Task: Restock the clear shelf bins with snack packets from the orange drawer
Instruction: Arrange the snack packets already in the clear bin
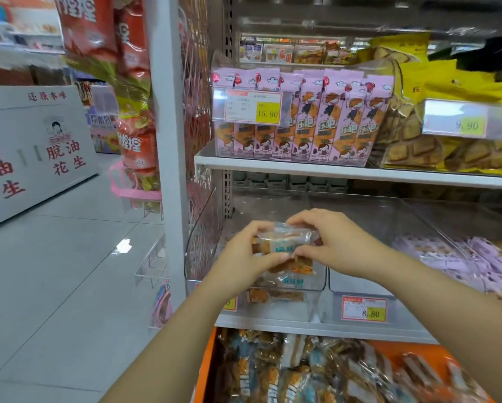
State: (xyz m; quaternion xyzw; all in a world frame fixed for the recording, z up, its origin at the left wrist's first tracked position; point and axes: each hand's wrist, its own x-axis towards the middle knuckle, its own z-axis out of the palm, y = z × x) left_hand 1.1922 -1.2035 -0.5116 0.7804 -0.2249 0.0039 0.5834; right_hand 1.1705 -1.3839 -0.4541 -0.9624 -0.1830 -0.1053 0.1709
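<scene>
Left hand (245, 251) and right hand (329, 242) pinch a small stack of snack packets (284, 241) above the clear bin (316, 282) directly beneath them; loose stacking could spill packets toward the orange drawer (206, 365) below.

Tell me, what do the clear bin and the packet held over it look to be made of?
The clear bin looks like rigid transparent plastic, perhaps acrylic, with a glossy finish: you see straight through its walls, and its edges catch glare. The snack packet looks like thin see-through plastic film, shiny and crinkled, with the brown snack visible inside.
</scene>
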